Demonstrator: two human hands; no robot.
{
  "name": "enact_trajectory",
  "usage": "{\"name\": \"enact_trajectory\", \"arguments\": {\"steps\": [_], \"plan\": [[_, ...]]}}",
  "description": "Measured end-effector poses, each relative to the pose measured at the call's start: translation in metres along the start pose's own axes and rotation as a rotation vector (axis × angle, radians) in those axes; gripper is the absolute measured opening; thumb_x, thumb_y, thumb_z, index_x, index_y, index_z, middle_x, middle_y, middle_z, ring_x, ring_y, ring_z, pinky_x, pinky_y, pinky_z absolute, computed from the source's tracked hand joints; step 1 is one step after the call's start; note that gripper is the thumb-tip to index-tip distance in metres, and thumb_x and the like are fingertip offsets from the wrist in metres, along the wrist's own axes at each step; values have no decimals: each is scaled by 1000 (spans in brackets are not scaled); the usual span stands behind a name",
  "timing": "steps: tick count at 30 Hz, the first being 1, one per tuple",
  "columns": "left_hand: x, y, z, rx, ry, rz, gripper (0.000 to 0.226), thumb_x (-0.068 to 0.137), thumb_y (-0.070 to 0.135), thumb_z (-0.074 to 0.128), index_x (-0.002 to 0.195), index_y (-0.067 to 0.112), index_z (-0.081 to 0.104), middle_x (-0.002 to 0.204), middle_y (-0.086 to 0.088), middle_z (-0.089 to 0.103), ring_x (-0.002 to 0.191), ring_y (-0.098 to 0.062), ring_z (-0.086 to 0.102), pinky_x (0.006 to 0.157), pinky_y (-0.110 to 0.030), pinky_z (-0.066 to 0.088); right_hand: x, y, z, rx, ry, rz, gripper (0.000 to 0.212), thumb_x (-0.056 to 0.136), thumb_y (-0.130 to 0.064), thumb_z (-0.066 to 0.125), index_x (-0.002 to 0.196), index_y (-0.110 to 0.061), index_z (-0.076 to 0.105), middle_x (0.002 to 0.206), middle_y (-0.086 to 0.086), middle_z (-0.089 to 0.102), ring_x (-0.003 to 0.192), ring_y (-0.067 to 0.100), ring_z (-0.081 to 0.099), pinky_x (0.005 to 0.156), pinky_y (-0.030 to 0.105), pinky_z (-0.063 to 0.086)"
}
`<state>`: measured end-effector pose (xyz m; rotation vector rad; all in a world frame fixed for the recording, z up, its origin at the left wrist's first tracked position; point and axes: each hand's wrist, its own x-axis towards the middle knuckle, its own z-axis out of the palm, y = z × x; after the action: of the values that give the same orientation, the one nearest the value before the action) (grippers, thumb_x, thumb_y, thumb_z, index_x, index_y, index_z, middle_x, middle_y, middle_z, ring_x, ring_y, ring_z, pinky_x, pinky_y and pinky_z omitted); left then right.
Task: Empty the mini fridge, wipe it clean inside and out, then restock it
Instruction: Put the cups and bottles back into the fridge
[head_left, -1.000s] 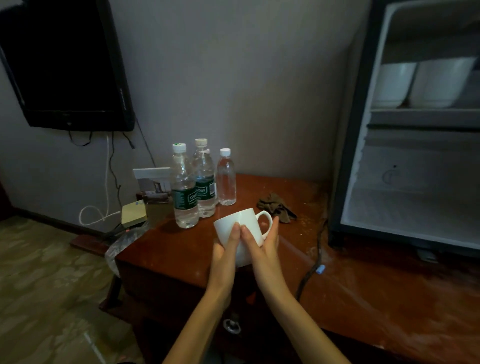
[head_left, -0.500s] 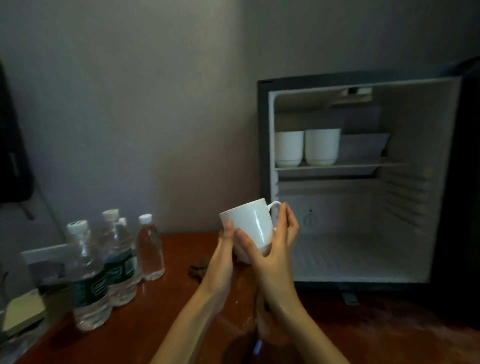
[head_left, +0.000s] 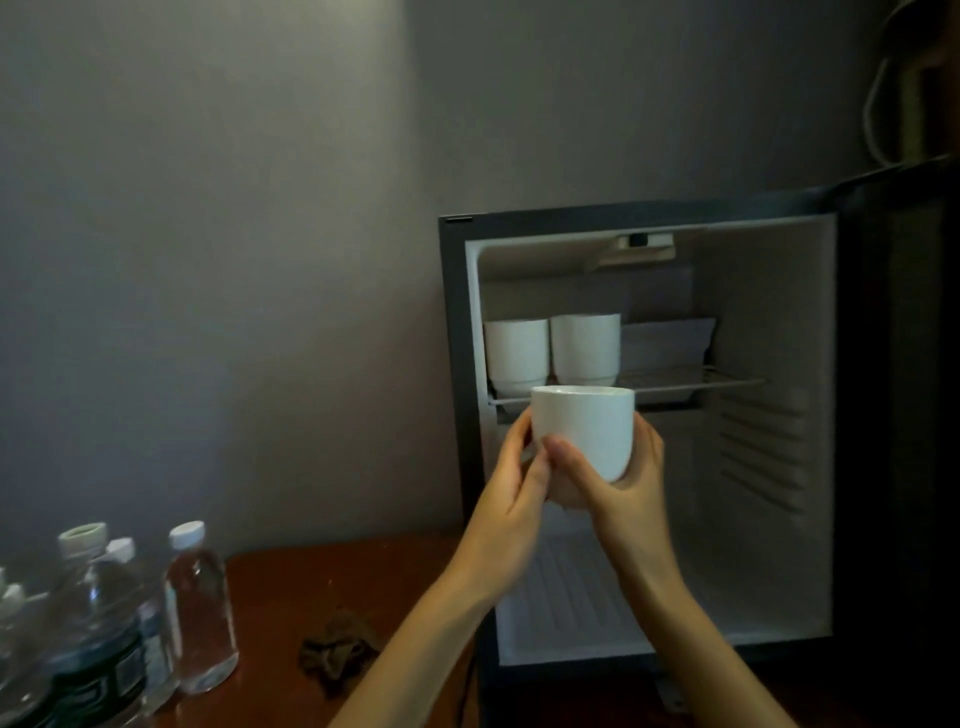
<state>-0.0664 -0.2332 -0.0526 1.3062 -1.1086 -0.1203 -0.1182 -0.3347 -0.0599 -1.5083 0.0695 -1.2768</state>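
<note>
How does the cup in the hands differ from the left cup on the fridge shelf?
The held cup hangs in front of the open fridge; the left shelf cup stands inside on the wire shelf. The held cup is gripped by the left hand and right hand; the left shelf cup is untouched, beside a second cup. Both are white and upright.

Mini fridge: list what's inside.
Two white cups stand side by side on its wire shelf. The held cup, left hand and right hand cover part of the shelf front and lower compartment.
</note>
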Motion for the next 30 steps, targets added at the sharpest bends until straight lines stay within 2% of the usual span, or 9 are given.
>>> {"name": "enact_trajectory", "arguments": {"steps": [2,4,8,14,16,19,22,25,30], "plan": [[12,-1,3,42,-26,29,45,95,37,42,137,46,26,124,31,45,110,20,48,85,-9,46,11,2,-10,53,9,43,102,49,-64,78,136,-26,40,128,1,49,109,13,57,80,28,57],[25,1,6,76,-61,54,47,100,30,42,142,41,25,126,30,45,114,18,48,89,-11,46,22,0,-21,76,7,38,91,53,-62,81,130,-25,49,121,3,56,104,14,62,72,24,57],[44,2,15,158,-112,125,47,103,23,39,145,39,24,137,27,40,128,11,40,103,-14,39,33,-5,-42,94,2,25,66,59,-39,77,119,-19,56,105,1,65,87,9,67,62,16,53],[56,1,30,186,-165,170,50,103,23,41,147,38,22,147,21,35,131,12,34,104,-11,35,46,-3,-57,117,45,39,76,58,-39,81,125,-12,56,109,6,66,95,16,66,63,18,55],[61,1,29,187,-181,189,51,102,24,42,148,37,23,149,18,35,132,10,35,106,-15,36,51,-2,-59,132,74,32,78,56,-39,90,122,-11,58,108,8,67,93,18,68,64,20,55],[67,-1,22,261,-233,185,55,100,34,46,148,44,21,148,24,33,135,6,33,110,-23,36,57,-1,-60,139,110,15,80,48,-48,82,117,-13,61,103,6,69,90,17,69,64,23,55],[69,-3,15,442,-190,159,49,96,44,49,140,49,26,143,28,35,133,8,31,111,-23,31,61,0,-58,162,139,11,76,51,-43,84,116,-11,61,102,7,69,89,18,70,63,23,55],[71,-7,9,807,-54,259,42,97,40,50,138,37,43,143,16,42,129,1,39,103,-19,35,66,1,-56,182,156,5,66,61,-31,87,116,-7,61,103,11,68,83,11,68,64,21,55],[81,-12,3,1160,42,184,46,95,35,52,139,25,42,141,4,39,129,-20,39,108,-36,36,73,5,-55,121,160,-21,60,66,-25,77,119,-20,51,102,-2,62,87,10,64,70,25,56]]}}
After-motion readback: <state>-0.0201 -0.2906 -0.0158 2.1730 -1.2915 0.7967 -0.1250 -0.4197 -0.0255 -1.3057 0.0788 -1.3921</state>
